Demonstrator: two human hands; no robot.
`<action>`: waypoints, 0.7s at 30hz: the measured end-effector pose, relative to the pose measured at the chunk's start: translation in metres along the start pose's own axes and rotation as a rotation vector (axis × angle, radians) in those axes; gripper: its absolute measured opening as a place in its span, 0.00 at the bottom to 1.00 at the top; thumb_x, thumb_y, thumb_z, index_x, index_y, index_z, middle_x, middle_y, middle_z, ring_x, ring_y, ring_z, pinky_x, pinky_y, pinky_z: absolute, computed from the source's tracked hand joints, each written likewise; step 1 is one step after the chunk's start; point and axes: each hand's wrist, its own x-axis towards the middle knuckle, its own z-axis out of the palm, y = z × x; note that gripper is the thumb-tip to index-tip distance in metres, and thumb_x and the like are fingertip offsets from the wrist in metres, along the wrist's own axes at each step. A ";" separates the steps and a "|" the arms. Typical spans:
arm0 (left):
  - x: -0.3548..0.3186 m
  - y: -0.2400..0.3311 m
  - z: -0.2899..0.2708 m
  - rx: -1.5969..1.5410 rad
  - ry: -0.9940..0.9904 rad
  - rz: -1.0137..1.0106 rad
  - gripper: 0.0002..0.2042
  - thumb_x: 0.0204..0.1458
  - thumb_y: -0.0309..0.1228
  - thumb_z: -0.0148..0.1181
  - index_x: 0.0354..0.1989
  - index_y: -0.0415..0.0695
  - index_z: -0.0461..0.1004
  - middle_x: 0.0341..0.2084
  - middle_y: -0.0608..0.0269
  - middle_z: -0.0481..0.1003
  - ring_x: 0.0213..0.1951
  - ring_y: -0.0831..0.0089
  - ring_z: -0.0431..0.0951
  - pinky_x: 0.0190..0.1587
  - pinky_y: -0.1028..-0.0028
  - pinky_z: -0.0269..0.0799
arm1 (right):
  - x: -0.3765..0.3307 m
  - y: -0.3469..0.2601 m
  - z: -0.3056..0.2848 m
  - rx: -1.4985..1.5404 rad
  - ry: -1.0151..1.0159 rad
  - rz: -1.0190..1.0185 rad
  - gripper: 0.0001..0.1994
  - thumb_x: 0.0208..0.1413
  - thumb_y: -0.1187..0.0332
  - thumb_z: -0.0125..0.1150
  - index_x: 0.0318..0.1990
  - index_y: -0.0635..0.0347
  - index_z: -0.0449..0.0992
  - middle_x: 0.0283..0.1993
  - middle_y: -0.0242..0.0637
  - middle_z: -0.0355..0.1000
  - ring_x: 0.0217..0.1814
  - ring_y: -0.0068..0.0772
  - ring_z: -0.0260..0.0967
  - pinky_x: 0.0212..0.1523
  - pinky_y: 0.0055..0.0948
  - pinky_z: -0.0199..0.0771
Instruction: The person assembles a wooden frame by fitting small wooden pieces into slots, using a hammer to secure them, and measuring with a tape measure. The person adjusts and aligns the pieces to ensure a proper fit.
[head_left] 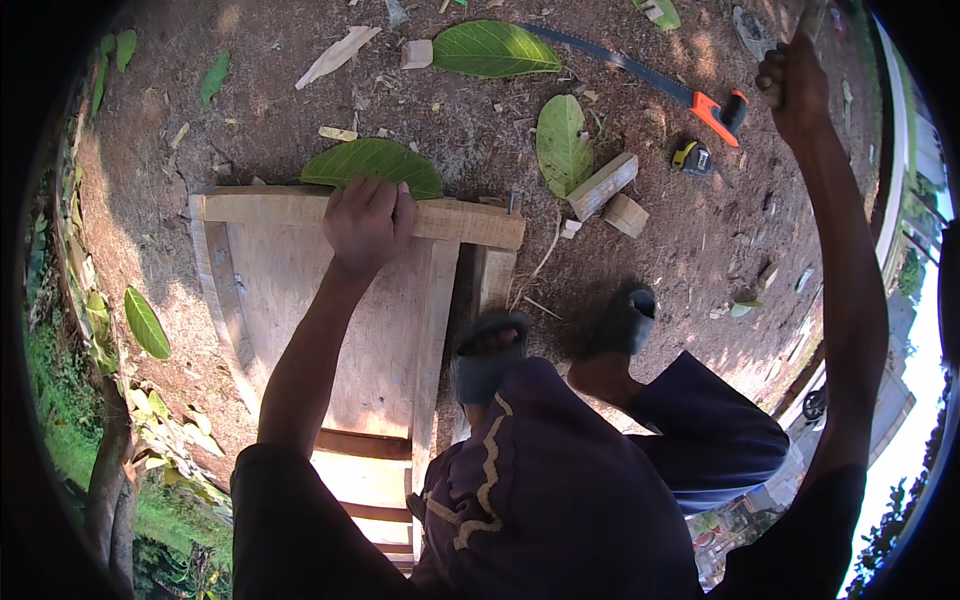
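Note:
My left hand [368, 228] is closed over the top rail [465, 222] of a wooden frame, with its fingers curled across the far edge. A nail [513, 202] stands upright in the right end of that rail, its lower part hidden in the wood. Below the rail lies the frame's plywood panel [315, 300]. High at the right, my right hand [797, 90] is raised away from the frame and closed round a tool handle [812, 20]; the rest of the tool is outside the picture. A large green leaf [385, 160] lies just beyond my left hand.
On the dirt ahead lie a handsaw [640, 72] with an orange and black handle, a yellow and black tape measure [692, 157], and wood offcuts [605, 185]. My sandalled feet [490, 350] are right of the panel. Green plants [60, 400] border the left.

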 end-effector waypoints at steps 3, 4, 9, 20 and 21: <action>-0.002 -0.011 -0.001 0.047 0.010 -0.009 0.12 0.53 0.28 0.64 0.18 0.47 0.69 0.17 0.66 0.69 0.23 0.65 0.72 0.23 0.63 0.60 | -0.139 0.057 0.063 -0.159 -0.235 0.406 0.25 0.73 0.42 0.46 0.33 0.55 0.67 0.22 0.25 0.62 0.20 0.20 0.59 0.19 0.28 0.62; -0.001 -0.011 -0.002 0.050 0.039 0.001 0.13 0.53 0.29 0.64 0.18 0.47 0.69 0.17 0.66 0.69 0.22 0.65 0.72 0.23 0.63 0.60 | -0.138 0.050 0.060 -0.261 -0.339 0.478 0.25 0.73 0.42 0.47 0.32 0.53 0.67 0.21 0.23 0.61 0.18 0.18 0.56 0.16 0.26 0.59; -0.009 -0.008 -0.011 0.051 0.012 -0.014 0.13 0.53 0.29 0.64 0.18 0.47 0.69 0.17 0.65 0.70 0.23 0.64 0.73 0.23 0.63 0.61 | -0.063 -0.015 0.010 -0.217 -0.275 0.507 0.19 0.75 0.48 0.49 0.34 0.50 0.67 0.21 0.15 0.56 0.12 0.07 0.46 0.09 0.12 0.49; -0.006 -0.010 -0.011 0.034 0.020 -0.013 0.13 0.53 0.27 0.63 0.18 0.45 0.68 0.18 0.59 0.69 0.22 0.59 0.72 0.24 0.61 0.64 | -0.156 0.022 0.041 -0.734 -0.816 0.813 0.26 0.73 0.42 0.48 0.25 0.47 0.64 0.17 0.18 0.56 0.12 0.13 0.51 0.09 0.21 0.47; -0.004 -0.010 -0.008 0.039 0.022 -0.016 0.13 0.53 0.28 0.63 0.18 0.46 0.69 0.18 0.61 0.69 0.22 0.61 0.72 0.24 0.61 0.63 | -0.126 0.013 0.024 -0.663 -0.649 0.719 0.25 0.73 0.42 0.49 0.26 0.47 0.65 0.17 0.18 0.56 0.12 0.11 0.50 0.08 0.20 0.46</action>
